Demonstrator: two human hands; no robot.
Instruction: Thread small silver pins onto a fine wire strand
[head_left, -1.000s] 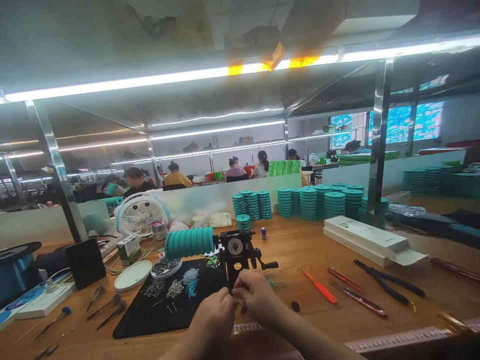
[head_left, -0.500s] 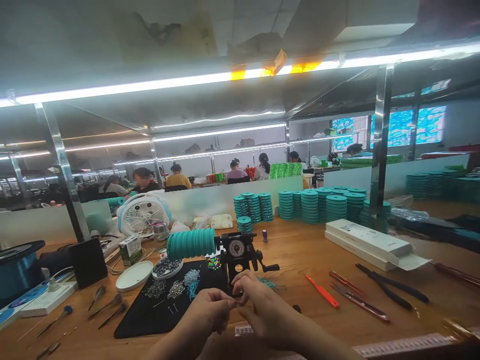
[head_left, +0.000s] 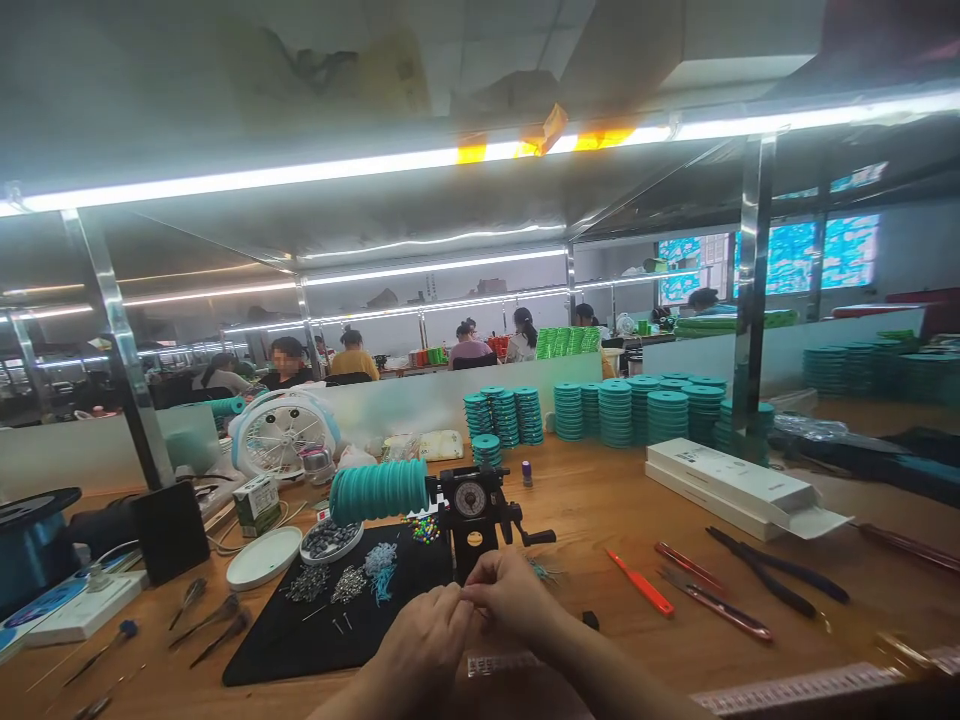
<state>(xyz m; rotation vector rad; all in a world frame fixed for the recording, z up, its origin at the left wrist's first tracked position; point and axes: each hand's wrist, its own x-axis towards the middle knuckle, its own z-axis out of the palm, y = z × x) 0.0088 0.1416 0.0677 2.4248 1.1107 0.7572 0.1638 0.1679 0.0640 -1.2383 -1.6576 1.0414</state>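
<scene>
My left hand point(head_left: 426, 635) and my right hand point(head_left: 517, 598) meet at the fingertips, just in front of a black hand-cranked winder point(head_left: 474, 505) with a round dial. Both are closed in a pinch; whatever sits between the fingers is too small or hidden to name. A row of teal spools point(head_left: 379, 492) is mounted on the winder's left side. Left of my hands lies a black mat point(head_left: 259, 650) bearing small metal parts point(head_left: 349, 583), light-blue pieces point(head_left: 382, 565) and coloured beads point(head_left: 424, 530). Teal strands point(head_left: 544, 571) lie behind my right hand.
On the right are an orange-handled tool point(head_left: 641, 583), black pliers point(head_left: 776, 572), tweezers point(head_left: 720, 605) and a white box point(head_left: 742, 490). Stacks of teal spools point(head_left: 615, 412) line the back. A white dish point(head_left: 264, 560) and a fan point(head_left: 281, 435) stand left. Co-workers sit beyond the partition.
My left hand has turned so its back faces up more, and its fingers have drawn closer to my right fingertips. The view has shifted slightly.
</scene>
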